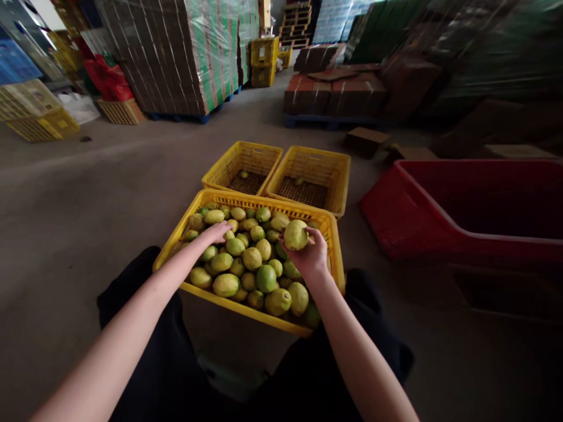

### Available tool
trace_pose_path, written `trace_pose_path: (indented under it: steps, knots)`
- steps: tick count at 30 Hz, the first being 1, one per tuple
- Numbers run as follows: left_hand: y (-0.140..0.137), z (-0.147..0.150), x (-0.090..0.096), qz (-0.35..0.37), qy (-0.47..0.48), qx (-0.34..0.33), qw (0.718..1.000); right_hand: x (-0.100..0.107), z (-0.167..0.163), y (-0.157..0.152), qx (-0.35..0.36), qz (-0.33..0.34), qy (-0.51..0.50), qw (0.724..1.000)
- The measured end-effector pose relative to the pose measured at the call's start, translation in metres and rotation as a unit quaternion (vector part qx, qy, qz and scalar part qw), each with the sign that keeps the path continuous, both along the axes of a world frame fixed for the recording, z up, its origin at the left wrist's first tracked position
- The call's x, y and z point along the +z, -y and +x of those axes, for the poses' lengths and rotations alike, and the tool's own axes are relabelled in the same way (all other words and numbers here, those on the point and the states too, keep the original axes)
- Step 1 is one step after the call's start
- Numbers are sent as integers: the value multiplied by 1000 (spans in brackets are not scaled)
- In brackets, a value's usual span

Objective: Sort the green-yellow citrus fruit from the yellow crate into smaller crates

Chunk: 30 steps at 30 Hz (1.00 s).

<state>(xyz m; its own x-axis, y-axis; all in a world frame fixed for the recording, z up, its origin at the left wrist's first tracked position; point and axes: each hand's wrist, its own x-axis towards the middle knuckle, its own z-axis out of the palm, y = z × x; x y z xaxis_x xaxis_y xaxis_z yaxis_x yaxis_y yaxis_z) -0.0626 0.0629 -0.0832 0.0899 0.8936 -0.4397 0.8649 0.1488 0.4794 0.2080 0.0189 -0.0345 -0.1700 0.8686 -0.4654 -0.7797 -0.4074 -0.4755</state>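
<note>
The right hand [314,253] was curled from below around one rounded yellow-green fruit [295,235], raised above the right side of the yellow crate [246,312]. The left hand [215,232] reached in among the loose fruits [252,258], fingers slightly bent and touching them; whether it gripped one could not be told. These were oval to round, mottled yellow and green. The crate was plastic with slotted walls.

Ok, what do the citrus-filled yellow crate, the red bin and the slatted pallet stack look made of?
Yellow crate: likely moulded plastic, slightly shiny, from its even colour and slotted rim. Red bin: probably smooth plastic, with a rounded rim; dim light leaves painted metal possible. Pallet stack: apparently bare wood, matte, brown slats.
</note>
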Motion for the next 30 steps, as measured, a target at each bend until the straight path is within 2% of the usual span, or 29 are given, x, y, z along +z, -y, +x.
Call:
trace_pose_path:
  steps: [3, 6, 8, 9, 10, 11, 12, 14, 15, 16, 17, 18, 19, 20, 22, 25, 27, 30]
  knots:
    - [10, -5, 2, 64, -29, -41, 997, -1, 0, -1, -8, 8, 6, 1000]
    - [21, -10, 10, 107, -17, 6, 994, -7, -1, -2, 24, 19, 36, 999]
    - [29, -10, 22, 130, 65, 76, 986, -12, 0, 0, 43, 27, 59, 997]
    - [33, -9, 29, 132, 141, 122, 974, -15, 0, 2, 46, 29, 68, 996]
    - [37, -7, 37, 122, 238, 174, 948, -17, 0, 4, 48, 27, 72, 996]
    - [41, -4, 45, 101, 349, 223, 904, -18, -1, 7, 47, 21, 72, 996]
    - [45, 0, 53, 66, 459, 260, 847, -19, -3, 10, 48, 19, 69, 996]
    - [53, 7, 67, -7, 627, 326, 707, -19, -12, 15, 53, 20, 62, 996]
    - [56, 10, 74, -35, 691, 337, 638, -18, -18, 16, 61, 31, 60, 996]
    - [59, 13, 79, -55, 735, 346, 581, -16, -25, 16, 68, 47, 60, 995]
    - [61, 15, 84, -69, 764, 347, 540, -14, -33, 15, 72, 71, 62, 993]
    - [63, 17, 87, -79, 779, 345, 518, -10, -41, 13, 77, 96, 66, 990]
    - [64, 17, 90, -83, 783, 344, 511, -7, -49, 10, 80, 120, 71, 987]
    - [65, 18, 92, -83, 781, 343, 516, -4, -55, 8, 82, 140, 76, 984]
    - [66, 17, 93, -76, 765, 343, 540, 0, -63, 3, 88, 158, 84, 980]
    - [66, 16, 89, -64, 749, 318, 577, -5, -59, 2, 83, 142, 83, 983]
    - [66, 16, 85, -41, 732, 293, 614, -9, -49, 6, 78, 141, 80, 984]
    - [68, 19, 79, 45, 671, 253, 695, -9, -36, 14, 60, 182, 97, 977]
